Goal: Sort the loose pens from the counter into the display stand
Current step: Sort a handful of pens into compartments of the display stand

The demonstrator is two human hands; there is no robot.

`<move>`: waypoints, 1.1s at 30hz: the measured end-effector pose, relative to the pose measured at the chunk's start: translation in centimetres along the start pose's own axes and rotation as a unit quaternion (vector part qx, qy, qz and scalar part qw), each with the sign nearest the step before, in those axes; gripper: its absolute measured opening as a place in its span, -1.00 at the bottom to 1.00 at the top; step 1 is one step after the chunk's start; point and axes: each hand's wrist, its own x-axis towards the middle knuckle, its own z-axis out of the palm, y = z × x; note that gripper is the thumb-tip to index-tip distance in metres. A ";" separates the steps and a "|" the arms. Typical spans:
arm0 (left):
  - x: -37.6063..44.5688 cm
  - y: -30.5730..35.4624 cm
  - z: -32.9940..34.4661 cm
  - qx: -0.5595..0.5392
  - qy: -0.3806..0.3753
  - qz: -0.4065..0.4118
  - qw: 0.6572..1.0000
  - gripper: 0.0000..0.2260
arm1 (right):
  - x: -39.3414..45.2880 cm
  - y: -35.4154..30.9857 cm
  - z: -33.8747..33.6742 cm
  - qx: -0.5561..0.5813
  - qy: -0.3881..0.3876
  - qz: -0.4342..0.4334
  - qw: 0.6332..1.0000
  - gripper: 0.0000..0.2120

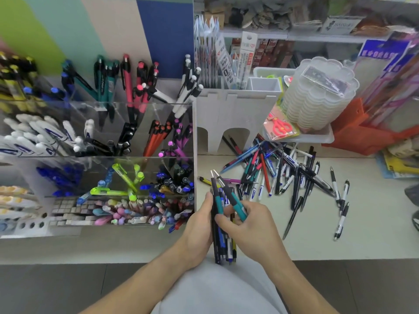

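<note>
Pens [223, 232], a gathered bundle, gripped by the left hand [199, 225]; right hand [247, 220] pinches a teal pen [233, 200]. Next, likely: drop it among matching teal pens in the display stand [192, 132], far left.

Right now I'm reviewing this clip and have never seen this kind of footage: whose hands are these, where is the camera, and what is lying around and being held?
There is no machine here. A person wears one wide-angle camera on the head, looking forward and down, so you see their own two bare arms reaching in from the bottom edge.

The left hand grips a bundle of pens, tips pointing away from the person. The right hand pinches a teal pen at that bundle.

To the left stands the clear display stand, its compartments already filled with pens grouped by colour. On the pale counter to the right lies a pile of loose pens, not yet sorted. Behind it are a white organiser, packaged red scissors and a stack of clear plastic tubs.
</note>
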 end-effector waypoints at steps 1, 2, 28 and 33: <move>-0.1 0.1 0.0 -0.007 -0.005 -0.006 1.000 -0.54 | 0.1 -0.1 0.0 -0.003 -0.012 0.008 1.000 -0.83; -0.2 0.2 0.0 -0.014 -0.015 -0.010 1.000 -0.55 | 0.3 -0.2 0.0 0.004 -0.025 0.021 0.999 -0.84; -6.2 5.5 -0.4 0.077 -0.044 0.274 0.958 -0.69 | -1.5 -2.8 -5.1 0.104 -0.427 0.095 0.893 -0.61; -7.3 6.3 -1.5 -0.002 0.006 0.327 0.945 -0.83 | -0.1 -4.6 -4.7 0.152 -0.396 0.071 0.903 -0.65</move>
